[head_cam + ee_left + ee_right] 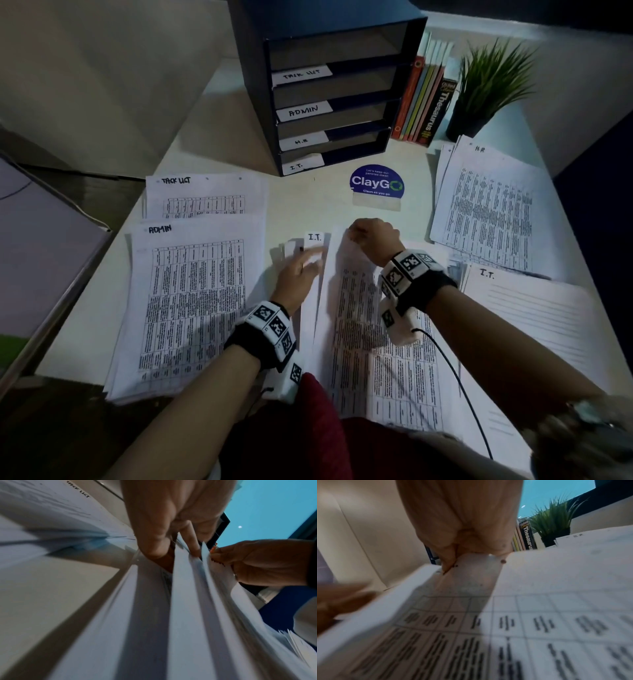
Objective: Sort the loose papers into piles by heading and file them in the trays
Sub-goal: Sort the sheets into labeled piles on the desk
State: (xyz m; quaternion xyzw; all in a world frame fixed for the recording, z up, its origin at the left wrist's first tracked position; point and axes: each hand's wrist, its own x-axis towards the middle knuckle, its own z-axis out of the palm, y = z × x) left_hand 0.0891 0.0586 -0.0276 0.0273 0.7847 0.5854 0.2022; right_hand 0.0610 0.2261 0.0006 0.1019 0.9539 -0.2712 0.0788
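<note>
A dark blue tray unit (373,102) stands at the back, its slots labelled TASK LIST, ADMIN, H.R and I.T. Sorted piles lie around: TASK LIST (205,195), ADMIN (191,301), H.R (493,205) and I.T. (527,325). In the middle lies a fanned stack of loose papers (342,342). My left hand (301,270) (163,520) pinches the top edges of several sheets; one is headed I.T. (315,238). My right hand (373,236) (462,520) pinches the top edge of a table-printed sheet (505,615) and lifts it.
Upright books (421,99) and a potted plant (489,85) stand right of the trays. A blue ClayGo sticker (376,183) marks the desk (308,202) in front of them. The desk's left edge drops off beside the ADMIN pile. A cable (455,373) trails from my right wrist.
</note>
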